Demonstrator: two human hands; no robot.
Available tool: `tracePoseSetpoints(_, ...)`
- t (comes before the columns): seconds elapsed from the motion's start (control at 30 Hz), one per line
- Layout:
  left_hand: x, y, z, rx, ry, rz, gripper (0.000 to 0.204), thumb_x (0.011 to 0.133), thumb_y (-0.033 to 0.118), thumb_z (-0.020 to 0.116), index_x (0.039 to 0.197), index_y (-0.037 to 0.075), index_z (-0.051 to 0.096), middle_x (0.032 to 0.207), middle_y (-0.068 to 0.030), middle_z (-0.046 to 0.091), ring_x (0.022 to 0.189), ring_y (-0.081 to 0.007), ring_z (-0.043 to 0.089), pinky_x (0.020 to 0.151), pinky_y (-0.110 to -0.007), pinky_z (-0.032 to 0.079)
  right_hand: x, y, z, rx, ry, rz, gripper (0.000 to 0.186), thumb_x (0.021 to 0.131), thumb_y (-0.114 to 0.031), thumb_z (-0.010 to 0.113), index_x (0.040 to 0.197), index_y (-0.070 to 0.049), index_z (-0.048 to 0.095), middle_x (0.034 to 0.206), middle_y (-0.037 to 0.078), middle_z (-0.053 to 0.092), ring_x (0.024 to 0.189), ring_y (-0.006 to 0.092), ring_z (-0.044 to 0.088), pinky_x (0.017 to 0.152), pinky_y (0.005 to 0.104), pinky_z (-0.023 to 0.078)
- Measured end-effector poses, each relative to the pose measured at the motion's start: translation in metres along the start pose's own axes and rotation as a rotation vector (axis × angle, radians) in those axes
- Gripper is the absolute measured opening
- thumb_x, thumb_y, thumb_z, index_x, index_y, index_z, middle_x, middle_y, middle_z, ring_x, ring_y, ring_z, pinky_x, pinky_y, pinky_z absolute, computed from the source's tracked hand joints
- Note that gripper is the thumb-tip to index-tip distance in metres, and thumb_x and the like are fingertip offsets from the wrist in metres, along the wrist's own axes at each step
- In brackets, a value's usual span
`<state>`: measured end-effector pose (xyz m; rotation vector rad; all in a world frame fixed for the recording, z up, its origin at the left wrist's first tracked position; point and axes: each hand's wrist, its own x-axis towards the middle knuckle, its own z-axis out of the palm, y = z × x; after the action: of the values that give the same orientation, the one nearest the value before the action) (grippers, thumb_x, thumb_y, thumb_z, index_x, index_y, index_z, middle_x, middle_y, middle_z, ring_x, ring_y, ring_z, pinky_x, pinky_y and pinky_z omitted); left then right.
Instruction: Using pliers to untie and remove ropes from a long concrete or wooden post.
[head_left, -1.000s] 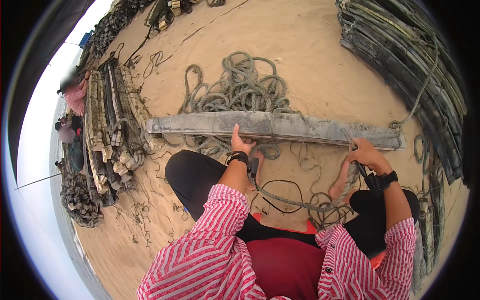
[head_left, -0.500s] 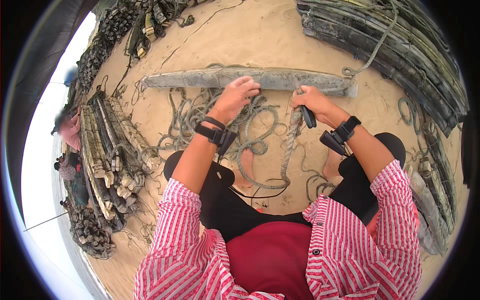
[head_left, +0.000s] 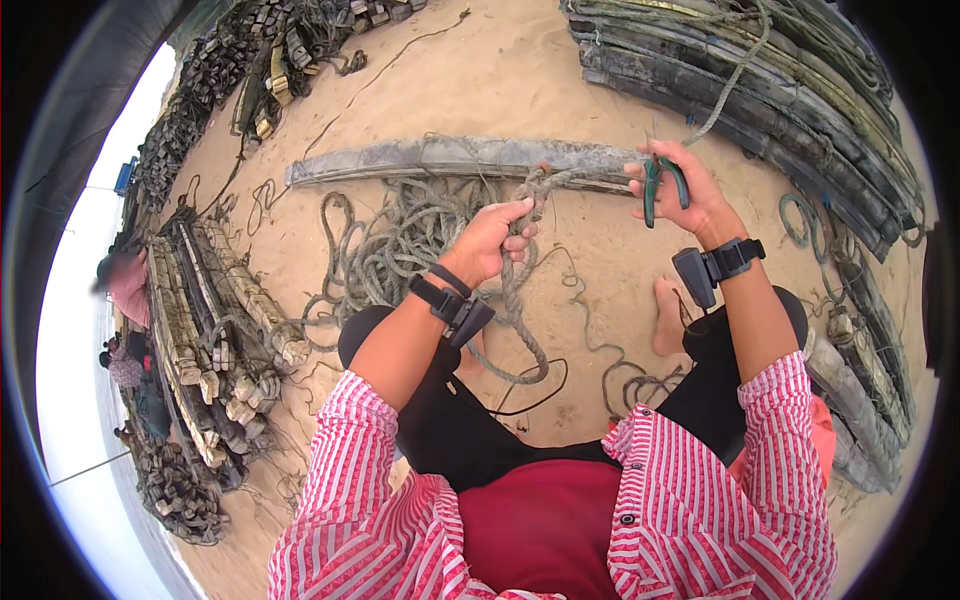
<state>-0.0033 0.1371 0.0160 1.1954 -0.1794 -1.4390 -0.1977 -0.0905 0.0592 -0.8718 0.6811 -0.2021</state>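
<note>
My left hand (head_left: 492, 238) is closed round a thick, twisted grey rope (head_left: 513, 300), whose lower part hangs in a loop between my legs. Just above that hand the rope bends at a knot-like spot and a stretch of it runs right, toward my other hand. Green-handled pliers (head_left: 651, 190) sit in my right hand (head_left: 695, 195), handles apart; their jaws are too blurred to make out. Beyond both hands a long, weathered grey beam (head_left: 400, 157) lies across the sand. A tangled heap of rope (head_left: 400, 240) lies left of my left hand.
Stacked dark poles (head_left: 690, 90) with rope over them lie at the far right. Bundled wooden poles (head_left: 195, 330) are on the left, with people beyond. Thin cord (head_left: 640, 380) curls near my right foot (head_left: 668, 315). More poles (head_left: 870, 350) lie at the right.
My left hand, earlier loose above the rope heap, now grips the rope, which has been raised. My right hand has moved right and farther out, and the pliers' handles have spread.
</note>
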Motion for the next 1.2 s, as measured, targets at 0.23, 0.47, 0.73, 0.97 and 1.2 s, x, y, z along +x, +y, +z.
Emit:
tracePoseSetpoints(0.23, 0.025, -0.002, 0.017, 0.022, -0.142, 0.075, 0.028, 0.102, 0.035, 0.051, 0.116, 0.012, 0.059, 0.094, -0.0039, 0.064, 0.057, -0.0077, 0.047, 0.052, -0.024, 0.040, 0.001, 0.047, 0.001, -0.210, -0.080, -0.016, 0.040, 0.084, -0.013, 0.070, 0.120, -0.008, 0.052, 0.094, 0.007, 0.063, 0.077, 0.0149, 0.062, 0.061, 0.0310, 0.052)
tracePoseSetpoints(0.47, 0.034, -0.012, 0.041, 0.103, -0.216, 0.020, 0.028, 0.095, 0.016, 0.058, 0.120, 0.005, 0.056, 0.095, 0.0003, 0.057, 0.076, -0.0133, 0.058, 0.063, -0.029, 0.049, 0.018, 0.054, 0.024, -0.450, 0.113, -0.298, 0.028, 0.078, -0.004, 0.069, 0.103, -0.005, 0.055, 0.074, 0.000, 0.056, 0.062, 0.0080, 0.053, 0.053, 0.0248, 0.043)
tracePoseSetpoints(0.73, 0.029, -0.008, 0.034, 0.267, -0.210, 0.152, 0.034, 0.086, 0.004, 0.063, 0.120, 0.001, 0.060, 0.085, 0.0018, 0.058, 0.066, -0.0078, 0.052, 0.056, -0.023, 0.044, 0.021, 0.037, 0.000, -0.834, 0.355, -0.570, 0.018, 0.076, -0.008, 0.064, 0.093, -0.004, 0.058, 0.070, 0.003, 0.054, 0.062, 0.0110, 0.049, 0.059, 0.0291, 0.043)
tracePoseSetpoints(0.97, 0.019, -0.007, 0.024, 0.236, -0.215, 0.178, 0.042, 0.085, -0.001, 0.063, 0.126, -0.001, 0.056, 0.095, -0.0050, 0.064, 0.074, -0.0092, 0.057, 0.062, -0.024, 0.047, 0.013, 0.026, 0.017, -0.927, 0.186, -0.787, 0.020, 0.080, -0.011, 0.064, 0.097, -0.002, 0.057, 0.071, 0.011, 0.057, 0.065, 0.0212, 0.053, 0.064, 0.0334, 0.046)
tracePoseSetpoints(1.2, 0.011, -0.003, 0.013, -0.081, -0.333, 0.073, 0.043, 0.096, 0.012, 0.050, 0.135, -0.004, 0.047, 0.110, -0.0155, 0.066, 0.093, -0.0188, 0.065, 0.079, -0.030, 0.053, 0.016, 0.062, 0.042, -1.150, 0.109, -0.691, 0.022, 0.079, -0.011, 0.065, 0.094, 0.001, 0.053, 0.075, 0.022, 0.058, 0.073, 0.0424, 0.056, 0.066, 0.0426, 0.045)
